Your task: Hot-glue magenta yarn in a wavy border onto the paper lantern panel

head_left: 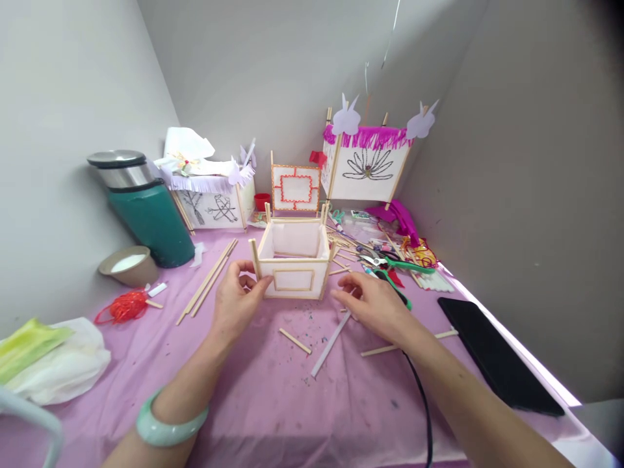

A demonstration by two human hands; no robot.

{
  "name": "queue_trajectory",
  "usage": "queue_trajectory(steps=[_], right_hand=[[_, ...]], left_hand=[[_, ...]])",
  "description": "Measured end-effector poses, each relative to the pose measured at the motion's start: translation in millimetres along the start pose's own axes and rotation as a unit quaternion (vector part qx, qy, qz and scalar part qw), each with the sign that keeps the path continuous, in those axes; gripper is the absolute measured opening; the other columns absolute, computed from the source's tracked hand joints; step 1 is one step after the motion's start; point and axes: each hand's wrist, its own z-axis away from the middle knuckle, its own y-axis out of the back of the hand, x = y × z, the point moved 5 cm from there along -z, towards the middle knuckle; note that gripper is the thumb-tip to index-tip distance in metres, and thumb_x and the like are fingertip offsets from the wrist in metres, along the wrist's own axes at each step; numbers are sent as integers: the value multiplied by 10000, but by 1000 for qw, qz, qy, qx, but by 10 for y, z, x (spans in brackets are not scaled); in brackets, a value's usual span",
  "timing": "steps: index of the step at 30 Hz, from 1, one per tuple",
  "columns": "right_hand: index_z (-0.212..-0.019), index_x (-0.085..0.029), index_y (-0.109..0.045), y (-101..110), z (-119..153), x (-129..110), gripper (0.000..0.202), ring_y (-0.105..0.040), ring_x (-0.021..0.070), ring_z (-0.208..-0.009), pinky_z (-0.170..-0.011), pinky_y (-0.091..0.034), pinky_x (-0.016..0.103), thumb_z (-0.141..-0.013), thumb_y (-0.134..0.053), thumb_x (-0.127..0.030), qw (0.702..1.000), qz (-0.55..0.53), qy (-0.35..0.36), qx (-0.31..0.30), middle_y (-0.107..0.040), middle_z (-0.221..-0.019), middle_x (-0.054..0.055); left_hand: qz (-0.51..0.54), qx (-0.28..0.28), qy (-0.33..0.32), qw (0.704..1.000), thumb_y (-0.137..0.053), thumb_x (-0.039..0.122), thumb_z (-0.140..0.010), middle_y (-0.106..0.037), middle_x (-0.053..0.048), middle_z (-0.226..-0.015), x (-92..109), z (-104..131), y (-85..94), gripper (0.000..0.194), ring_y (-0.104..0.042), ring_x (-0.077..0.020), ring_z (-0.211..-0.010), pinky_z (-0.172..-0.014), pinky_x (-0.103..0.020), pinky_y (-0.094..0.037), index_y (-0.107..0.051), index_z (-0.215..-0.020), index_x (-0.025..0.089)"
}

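Standing on a purple-draped counter (pixel 273 403) between grey walls (pixel 253 71), the white stick-framed box (pixel 294 281) is set between two hands. The grip of the left hand (pixel 236 298) pinches its left front corner, thumb across the front; that of the right hand (pixel 371 304) is released, fingers loosely curled just beside the box's right side. A pale strip (pixel 330 346) lies nearer the counter's front edge; farther off stands a teal bottle (pixel 151 221).

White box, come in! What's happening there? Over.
Left hand gripping white rectangular box with wooden-stick frame, near-left corner. Right hand apart, beside it. In front: short wooden stick, pale flat strip.
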Motion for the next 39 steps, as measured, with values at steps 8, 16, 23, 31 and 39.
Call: queue_trajectory(steps=[8, 16, 23, 31, 39], right_hand=[[-917, -194, -574, -251, -189, -58, 231, -632, 187, -752, -660, -425, 299, -821, -580, -404, 996, -67, -29, 44, -685, -846, 24], [-836, -202, -553, -291, -193, -93, 236, -616, 186, -728, -643, -398, 294, -803, -606, -429, 995, -81, -26, 60, -666, -800, 13], [-791, -206, -542, -289, -238, -101, 201, -594, 175, -692, -628, -373, 285, -796, -610, -395, 995, -73, -7, 68, -645, -749, 0], [-766, -214, -537, -295, -247, -96, 203, -585, 171, -665, -608, -359, 275, -797, -601, -404, 995, -70, -4, 76, -631, -712, -5], [-752, -217, -539, -293, -247, -96, 213, -592, 174, -659, -595, -356, 272, -791, -609, -414, 995, -66, -8, 77, -640, -704, 3]], left_hand=[[8, -10, 5, 1000, -691, 357, -724, -580, 59, -644, -16, -15, -26, 294, -543, -129, -543, -521, -250, -414, -489, -894, 229], [16, -11, 21, 1000, -699, 331, -714, -570, 67, -595, -31, -15, -41, 285, -533, -126, -527, -499, -237, -393, -488, -880, 234], [23, -14, 25, 999, -708, 363, -704, -572, 59, -591, -62, -3, -36, 320, -522, -122, -510, -467, -225, -366, -501, -909, 231], [7, -9, 24, 1000, -705, 390, -714, -585, 50, -622, -43, -19, -42, 310, -530, -127, -528, -496, -237, -385, -504, -885, 228], [3, -5, 19, 1000, -708, 381, -717, -595, 46, -644, -30, -34, -49, 302, -529, -127, -517, -486, -243, -387, -499, -874, 229]])
